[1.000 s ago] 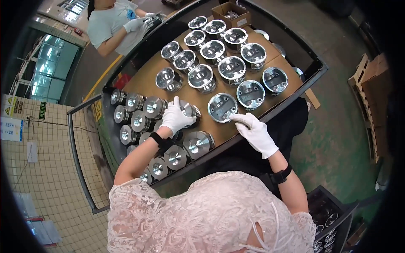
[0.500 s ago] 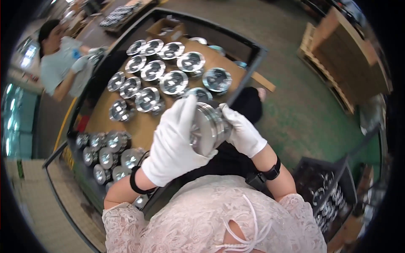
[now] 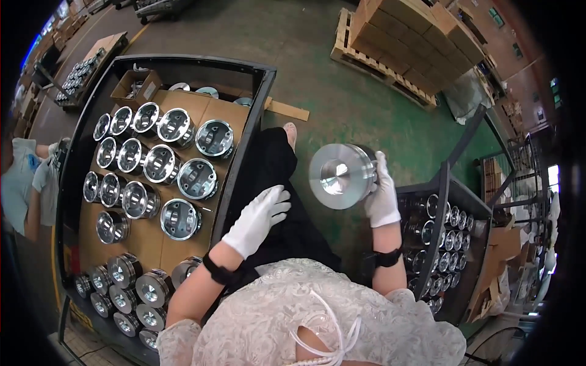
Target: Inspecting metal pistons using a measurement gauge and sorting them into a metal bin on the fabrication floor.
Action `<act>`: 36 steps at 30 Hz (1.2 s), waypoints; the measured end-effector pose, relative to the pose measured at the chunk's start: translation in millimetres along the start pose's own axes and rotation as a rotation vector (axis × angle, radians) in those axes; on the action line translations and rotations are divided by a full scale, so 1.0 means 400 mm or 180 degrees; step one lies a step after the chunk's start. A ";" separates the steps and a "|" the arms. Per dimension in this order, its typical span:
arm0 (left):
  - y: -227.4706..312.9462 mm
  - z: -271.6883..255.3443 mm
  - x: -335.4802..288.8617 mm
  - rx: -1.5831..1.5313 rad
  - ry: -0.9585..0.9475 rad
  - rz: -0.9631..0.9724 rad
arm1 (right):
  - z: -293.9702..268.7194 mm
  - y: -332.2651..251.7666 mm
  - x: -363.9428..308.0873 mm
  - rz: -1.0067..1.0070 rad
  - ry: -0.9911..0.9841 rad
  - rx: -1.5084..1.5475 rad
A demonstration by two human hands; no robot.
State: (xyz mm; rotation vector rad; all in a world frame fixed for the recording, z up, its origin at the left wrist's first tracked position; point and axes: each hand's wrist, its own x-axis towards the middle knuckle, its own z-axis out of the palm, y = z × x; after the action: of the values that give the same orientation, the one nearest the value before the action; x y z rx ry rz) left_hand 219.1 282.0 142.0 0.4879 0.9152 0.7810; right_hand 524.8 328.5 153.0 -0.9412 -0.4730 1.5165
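Observation:
My right hand point(image 3: 383, 198), in a white glove, grips a silvery metal piston point(image 3: 339, 177) by its side, out to the right above the floor. The piston's round, dished crown is turned up toward me. My left hand point(image 3: 259, 222), gloved too, is open with nothing in it, over my dark-clad lap. It is nearest the right edge of a black-framed cart point(image 3: 195, 59). On brown cardboard point(image 3: 149, 235) in that cart stand rows of pistons point(image 3: 196, 179) with their hollow ends up. Several more pistons point(image 3: 152, 290) show their crowns at the cart's near end.
To my right, a dark metal cart point(image 3: 444, 201) holds rows of pistons point(image 3: 452, 238). A small cardboard box point(image 3: 135, 87) sits in the left cart's far corner. Beyond are cartons point(image 3: 406, 33) on a wooden pallet point(image 3: 381, 70). At far left stands a co-worker point(image 3: 24, 177).
My left hand has let go of the piston and drawn back. My right hand has carried the piston to the right, away from the left cart. The view has swung right.

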 end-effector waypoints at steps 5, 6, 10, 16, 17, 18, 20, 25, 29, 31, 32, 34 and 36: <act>-0.002 0.000 0.091 -0.1216 -0.0573 -0.0332 | 0.128 0.131 -0.036 -0.0722 -0.0901 -0.2098; -0.004 -0.002 0.099 -0.1384 -0.0683 -0.0145 | 0.140 0.152 -0.037 -0.0692 -0.0943 -0.2073; -0.022 -0.017 0.128 -0.0839 0.0255 -0.0255 | 0.149 0.236 -0.019 -0.0595 -0.1332 -0.1996; -0.053 -0.107 0.116 -0.1124 -0.0493 0.0222 | 0.240 0.227 -0.021 0.1284 -0.0830 -0.0299; -0.075 -0.136 0.130 -0.1362 -0.0781 0.0351 | 0.249 0.227 -0.024 0.1307 -0.0827 -0.0308; -0.071 -0.142 0.137 -0.1594 -0.1081 0.0476 | 0.254 0.227 -0.023 0.1317 -0.0702 -0.0246; -0.067 -0.149 0.143 -0.1637 -0.0826 0.0543 | 0.246 0.222 -0.030 0.1322 -0.0569 -0.0195; 0.063 -0.057 0.103 -0.1273 0.0542 0.0303 | 0.228 0.205 -0.071 0.0680 -0.0853 -0.0744; 0.070 -0.060 0.113 -0.1317 0.0705 0.0280 | 0.245 0.205 -0.062 0.0519 -0.0610 -0.1602; 0.078 -0.053 0.106 -0.1343 0.0795 0.0297 | 0.217 0.191 -0.061 0.0652 -0.0769 -0.1517; 0.072 -0.061 0.116 -0.1341 0.0798 0.0301 | 0.199 0.184 -0.062 0.0686 -0.0951 -0.1546; 0.057 -0.074 0.134 -0.1470 0.0647 0.0319 | 0.176 0.167 -0.074 0.0720 -0.1135 -0.1586; 0.049 -0.074 0.134 -0.1397 0.0652 0.0320 | 0.168 0.153 -0.087 0.1016 -0.1217 -0.1155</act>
State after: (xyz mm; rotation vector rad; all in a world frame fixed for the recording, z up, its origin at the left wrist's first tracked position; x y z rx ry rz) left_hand 206.6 337.2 111.9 0.0688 0.8786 1.1054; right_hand 432.3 298.8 155.9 -1.0411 -0.9312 1.9555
